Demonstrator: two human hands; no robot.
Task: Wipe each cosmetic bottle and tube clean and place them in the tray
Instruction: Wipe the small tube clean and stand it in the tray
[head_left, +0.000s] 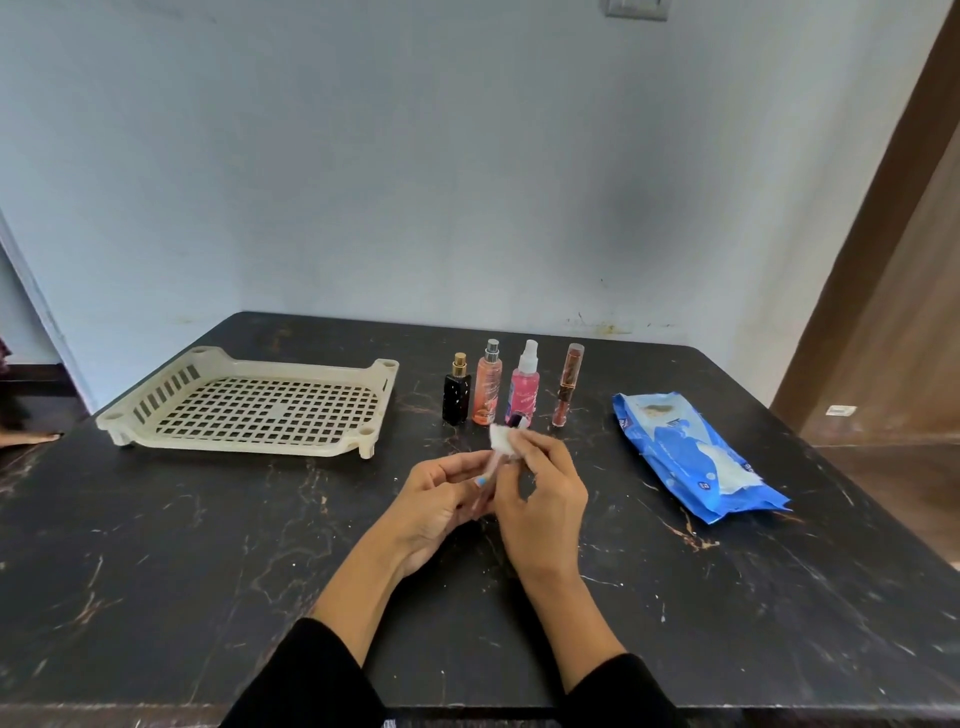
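My left hand (439, 501) holds a slim pinkish tube (488, 475) above the black table. Its dark cap (515, 420) sticks up past my fingers. My right hand (543, 493) pinches a white wipe (503, 439) against the tube's upper part. Behind my hands stand a black bottle with a gold cap (456, 391), a peach spray bottle (487, 383), a pink spray bottle (523, 387) and a brown lip gloss tube (567, 385), all upright in a row. The cream slotted tray (171, 387) sits at the left with nothing in it.
A blue pack of wet wipes (685, 452) lies open at the right of the table. A pale wall stands close behind the table (208, 545). A wooden door (893, 291) is at the far right. Someone's foot (28, 439) shows at the left edge.
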